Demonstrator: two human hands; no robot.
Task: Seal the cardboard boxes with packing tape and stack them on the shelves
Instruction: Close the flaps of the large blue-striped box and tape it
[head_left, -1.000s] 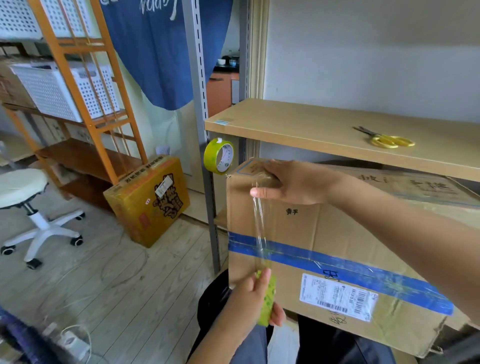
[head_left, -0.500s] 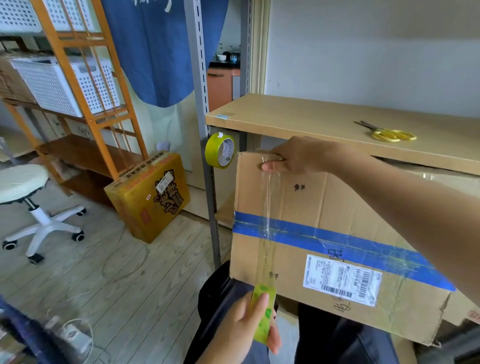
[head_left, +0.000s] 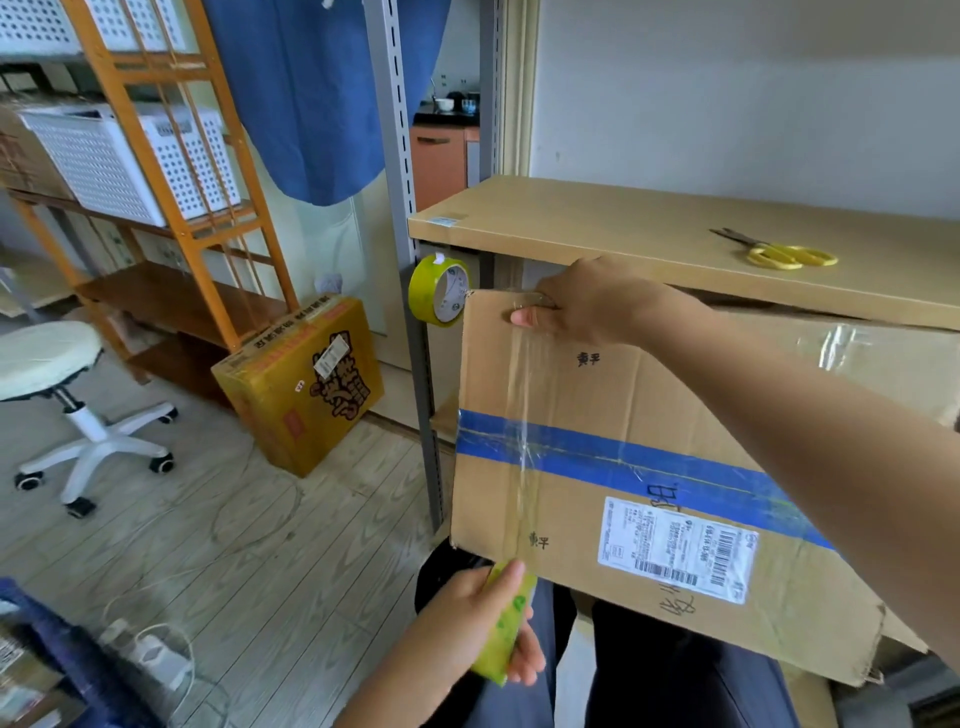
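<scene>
A big cardboard box (head_left: 613, 415) with a blue tape band and a white shipping label rests on my lap, its face towards me. A clear strip of packing tape (head_left: 522, 426) runs down that face near its left edge. My right hand (head_left: 576, 304) grips the box's top edge, fingers curled over the strip's upper end. Below the box's bottom edge, my left hand (head_left: 483, 618) holds the yellow-green tape roll (head_left: 511, 621), from which the strip comes.
A wooden shelf (head_left: 597, 223) carries yellow scissors (head_left: 789, 255); another cardboard box (head_left: 883, 358) sits beneath it. A second tape roll (head_left: 439, 291) hangs on the grey upright. On the floor stand a yellow carton (head_left: 301, 384), a white stool (head_left: 57, 374) and an orange rack (head_left: 171, 171).
My left hand drew the roll down past the box's bottom edge, lengthening the strip. My right hand slid up from the face to the top edge. The box tipped more upright.
</scene>
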